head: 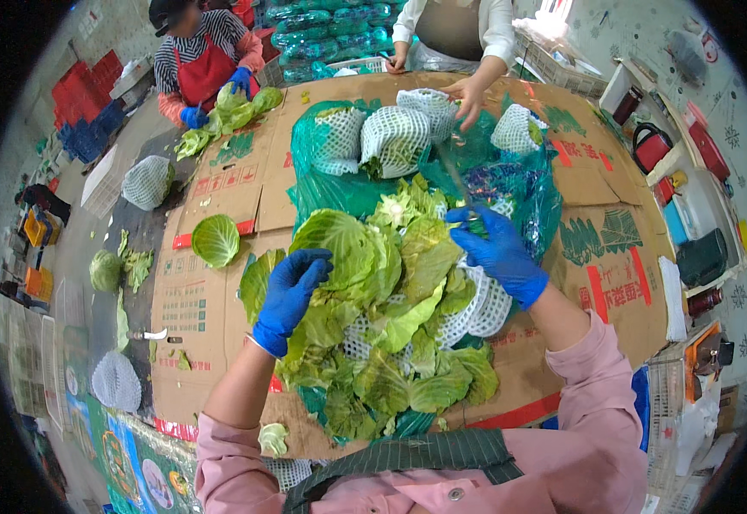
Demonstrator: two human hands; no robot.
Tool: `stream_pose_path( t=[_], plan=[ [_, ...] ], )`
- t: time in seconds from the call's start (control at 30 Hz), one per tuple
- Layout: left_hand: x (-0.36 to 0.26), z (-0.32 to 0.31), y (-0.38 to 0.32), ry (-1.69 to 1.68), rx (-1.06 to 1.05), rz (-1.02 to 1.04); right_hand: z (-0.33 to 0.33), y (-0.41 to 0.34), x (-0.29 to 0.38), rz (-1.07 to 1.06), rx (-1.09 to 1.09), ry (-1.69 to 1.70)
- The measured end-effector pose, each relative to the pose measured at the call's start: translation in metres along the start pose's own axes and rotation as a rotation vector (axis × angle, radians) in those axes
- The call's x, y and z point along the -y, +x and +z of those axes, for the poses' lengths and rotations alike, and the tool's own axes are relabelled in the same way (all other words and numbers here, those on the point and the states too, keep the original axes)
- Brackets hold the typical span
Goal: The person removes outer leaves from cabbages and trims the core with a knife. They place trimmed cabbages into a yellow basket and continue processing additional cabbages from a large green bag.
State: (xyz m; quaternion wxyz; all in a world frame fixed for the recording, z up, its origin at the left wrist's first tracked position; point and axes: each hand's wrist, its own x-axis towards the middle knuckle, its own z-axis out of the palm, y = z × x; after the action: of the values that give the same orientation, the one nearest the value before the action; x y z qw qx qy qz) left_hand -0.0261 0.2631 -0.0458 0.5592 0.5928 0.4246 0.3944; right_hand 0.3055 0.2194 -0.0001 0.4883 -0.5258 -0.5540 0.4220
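My right hand (498, 254), in a blue glove, grips a knife (455, 173) whose blurred blade points away from me. Below it are white foam net sleeves (476, 302). My left hand (293, 295), also gloved in blue, has its fingers curved and apart with nothing visible between them. It is beside large pale green cabbage leaves (341, 250); whether it touches them is unclear. A cut cabbage stem (396, 209) faces up among the leaves. Loose, partly yellowed outer leaves (380, 379) are heaped in front of me, over green plastic (312, 398).
Net-wrapped cabbages (396, 138) stand across the cardboard-covered table (219, 347). A co-worker's hand (469, 96) reaches toward them; another gloved co-worker (206, 70) handles leaves. At left are a cupped leaf (216, 241), a bare cabbage (105, 270) and a second knife (148, 335).
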Motion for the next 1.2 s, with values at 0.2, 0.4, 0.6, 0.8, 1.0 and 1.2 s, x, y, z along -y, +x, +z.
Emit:
stream_pose_path(
  t=[0.2,0.4,0.6,0.8,1.0,1.2],
  plan=[
    [0.001,0.032,0.03,-0.056,0.048,-0.021,0.025,0.044,0.001,-0.046,0.197,-0.181],
    [0.006,0.01,0.076,0.052,-0.009,0.05,0.009,0.041,-0.019,0.046,0.188,-0.21],
    [0.006,0.012,0.217,0.453,-0.027,0.241,-0.012,0.032,-0.023,0.276,0.122,-0.063],
    [0.003,0.073,0.302,0.981,0.008,0.364,-0.031,0.025,-0.024,0.345,0.094,0.028],
    [0.009,0.068,0.33,0.933,-0.123,0.412,-0.049,0.019,-0.03,0.388,0.007,0.018],
    [-0.005,0.055,0.321,0.476,-0.146,0.436,-0.053,0.019,-0.038,0.338,-0.024,0.037]
  ],
)
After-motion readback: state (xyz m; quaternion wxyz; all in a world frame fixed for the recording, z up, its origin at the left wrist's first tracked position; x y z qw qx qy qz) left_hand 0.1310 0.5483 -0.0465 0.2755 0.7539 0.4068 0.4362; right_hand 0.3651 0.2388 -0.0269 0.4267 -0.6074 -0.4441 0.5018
